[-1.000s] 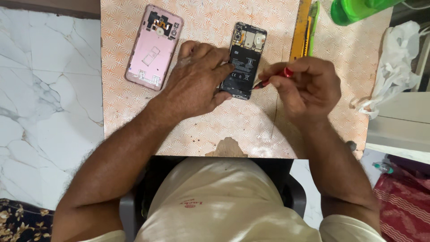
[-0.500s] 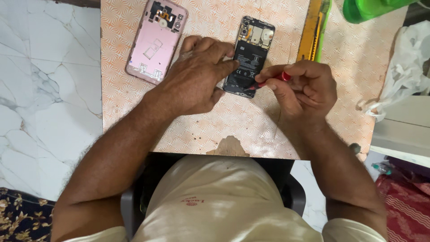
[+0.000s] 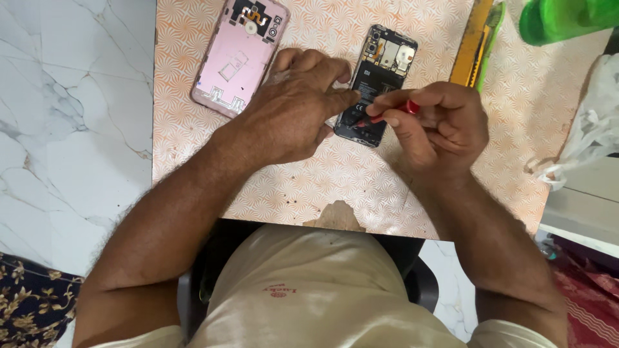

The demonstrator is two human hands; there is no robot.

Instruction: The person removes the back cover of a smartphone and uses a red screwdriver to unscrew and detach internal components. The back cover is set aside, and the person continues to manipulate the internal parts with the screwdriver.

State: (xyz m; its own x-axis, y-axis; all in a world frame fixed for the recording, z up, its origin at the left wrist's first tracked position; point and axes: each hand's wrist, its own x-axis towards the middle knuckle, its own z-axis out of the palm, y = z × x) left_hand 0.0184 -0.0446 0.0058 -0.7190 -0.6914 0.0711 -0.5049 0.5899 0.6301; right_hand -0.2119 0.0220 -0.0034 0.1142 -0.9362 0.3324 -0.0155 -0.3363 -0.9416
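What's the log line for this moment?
left hand: steadies phone | right hand: red tool on phone | pink cover: apart, left

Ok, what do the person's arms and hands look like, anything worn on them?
Both forearms are bare and hairy, with no watch, bracelet or gloves in view. The left hand and right hand show no rings that I can make out. Short cream sleeves of a shirt show at the bottom corners.

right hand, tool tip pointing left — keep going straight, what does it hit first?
Likely the open phone itself: the right hand holds a red-handled tool angled down-left onto the phone's lower half. Just beyond lie the left hand's fingertips. Depth is unclear.
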